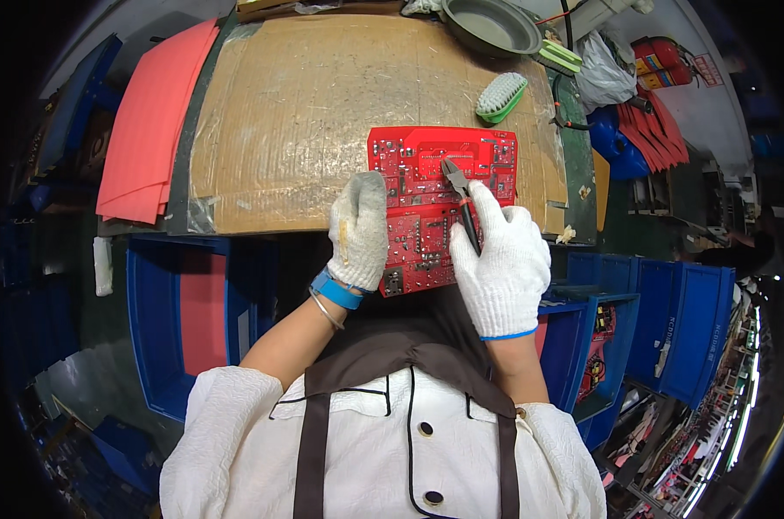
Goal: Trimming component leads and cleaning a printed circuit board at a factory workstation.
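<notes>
A red circuit board (pixel 409 186) lies partly on the cardboard-covered table and juts over its near edge. My left hand (pixel 360 227), in a worn grey-white glove, grips the board's left side, with the fingertips hidden beneath it. Wrapped in a cleaner white glove, my right hand (pixel 502 264) holds side cutters (pixel 457 183) with dark handles. Their metal jaws rest at or just over the upper middle of the board, close to a row of pins; whether they touch it I cannot tell.
A green scrub brush (pixel 501 97) and a grey pan (pixel 494 30) sit beyond the board on the cardboard (pixel 297 112). Pink sheets (pixel 154 121) are stacked at the left. Blue bins (pixel 141 320) stand below the table at left, and another blue bin (pixel 686 333) at right.
</notes>
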`<state>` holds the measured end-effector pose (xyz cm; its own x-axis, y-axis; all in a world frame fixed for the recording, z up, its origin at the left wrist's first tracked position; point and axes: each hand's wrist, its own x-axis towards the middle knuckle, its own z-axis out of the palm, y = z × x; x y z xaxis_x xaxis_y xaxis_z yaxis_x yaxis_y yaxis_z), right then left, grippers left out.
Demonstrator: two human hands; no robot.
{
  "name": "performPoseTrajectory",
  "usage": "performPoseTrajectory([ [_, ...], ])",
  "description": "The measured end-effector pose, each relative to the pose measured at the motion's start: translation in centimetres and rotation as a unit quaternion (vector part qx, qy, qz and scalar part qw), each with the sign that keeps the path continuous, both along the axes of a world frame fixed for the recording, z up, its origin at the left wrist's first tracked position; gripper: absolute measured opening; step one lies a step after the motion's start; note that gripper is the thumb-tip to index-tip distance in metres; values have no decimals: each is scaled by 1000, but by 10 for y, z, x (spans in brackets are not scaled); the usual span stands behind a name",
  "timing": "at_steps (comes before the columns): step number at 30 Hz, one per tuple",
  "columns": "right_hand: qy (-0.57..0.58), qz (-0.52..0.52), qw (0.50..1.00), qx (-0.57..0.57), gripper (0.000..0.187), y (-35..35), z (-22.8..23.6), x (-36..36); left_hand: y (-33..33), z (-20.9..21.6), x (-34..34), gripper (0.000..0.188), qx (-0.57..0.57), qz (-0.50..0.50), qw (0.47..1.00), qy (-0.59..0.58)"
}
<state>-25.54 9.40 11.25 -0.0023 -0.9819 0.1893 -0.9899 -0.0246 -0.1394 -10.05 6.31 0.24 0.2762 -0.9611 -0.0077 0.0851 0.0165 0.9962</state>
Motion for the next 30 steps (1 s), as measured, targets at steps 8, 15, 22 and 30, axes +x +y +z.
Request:
performPoseTrajectory([
  [8,-10,-12,1000,8,49,1,3,4,0,0,-3,35,17,-2,999,36],
  [15,13,-7,1000,-2,51,0,3,5,1,0,1,33,11,-5,1000,-4],
  [22,29,-9,1000,2,52,4,3,2,-1,-3,-3,36,21,-11,1000,16],
  [30,28,-3,999,-14,49,2,1,0,0,-2,0,36,15,-4,1000,9],
])
